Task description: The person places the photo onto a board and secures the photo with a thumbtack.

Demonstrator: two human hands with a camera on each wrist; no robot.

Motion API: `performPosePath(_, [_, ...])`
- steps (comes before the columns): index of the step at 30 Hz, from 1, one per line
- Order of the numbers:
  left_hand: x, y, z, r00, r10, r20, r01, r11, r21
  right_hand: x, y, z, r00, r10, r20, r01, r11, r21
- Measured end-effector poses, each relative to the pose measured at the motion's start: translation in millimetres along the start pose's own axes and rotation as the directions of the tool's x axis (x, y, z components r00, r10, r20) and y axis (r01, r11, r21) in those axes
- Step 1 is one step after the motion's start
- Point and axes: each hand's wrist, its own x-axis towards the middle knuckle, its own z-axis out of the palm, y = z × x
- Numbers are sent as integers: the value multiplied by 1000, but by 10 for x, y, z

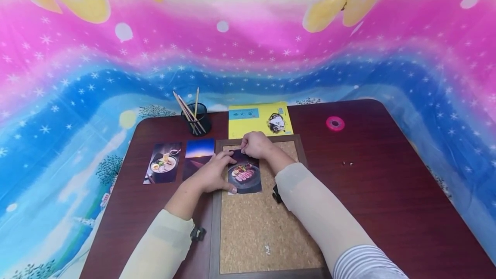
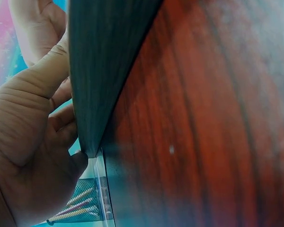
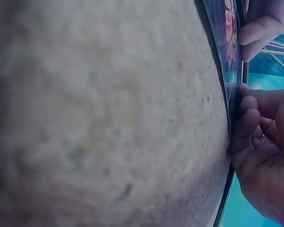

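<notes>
A photo card of sliced meat on a dark plate point(image 1: 245, 176) lies on the upper left part of a framed cork board point(image 1: 267, 227). My left hand point(image 1: 212, 172) spreads its fingers over the card's left side, its thumb near the lower left corner and its fingertips by the top. Fingers curled, my right hand point(image 1: 257, 144) pinches at the card's top edge. A tiny pale thing, probably a pushpin, shows at its fingertips; most of it is hidden. The right wrist view has the right hand point(image 3: 270, 156) close against the card and cork.
Left of the board lie a noodle-bowl photo point(image 1: 164, 165) and a sunset photo point(image 1: 199, 150). Behind stand a mesh cup of pencils point(image 1: 199, 124) and a yellow book point(image 1: 255, 126). To the right are a pink round object point(image 1: 335, 123) and two tiny pins point(image 1: 351, 163).
</notes>
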Motion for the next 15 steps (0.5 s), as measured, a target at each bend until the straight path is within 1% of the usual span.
performPosePath(6, [4, 17, -15, 1000, 18, 8, -19, 1000, 10, -35, 58, 7, 1000, -13, -24, 14, 1000, 19])
performPosePath(8, [-4, 24, -29, 1000, 14, 11, -14, 1000, 9, -54, 78, 6, 999, -33, -32, 35, 998, 48])
performPosePath(12, [-24, 16, -44, 1000, 0, 8, 0, 1000, 6, -102, 114, -5, 997, -62, -42, 67, 988, 136])
performPosePath(15, [-31, 3, -39, 1000, 5, 11, -5, 1000, 4, -155, 146, -18, 997, -67, -42, 72, 985, 159])
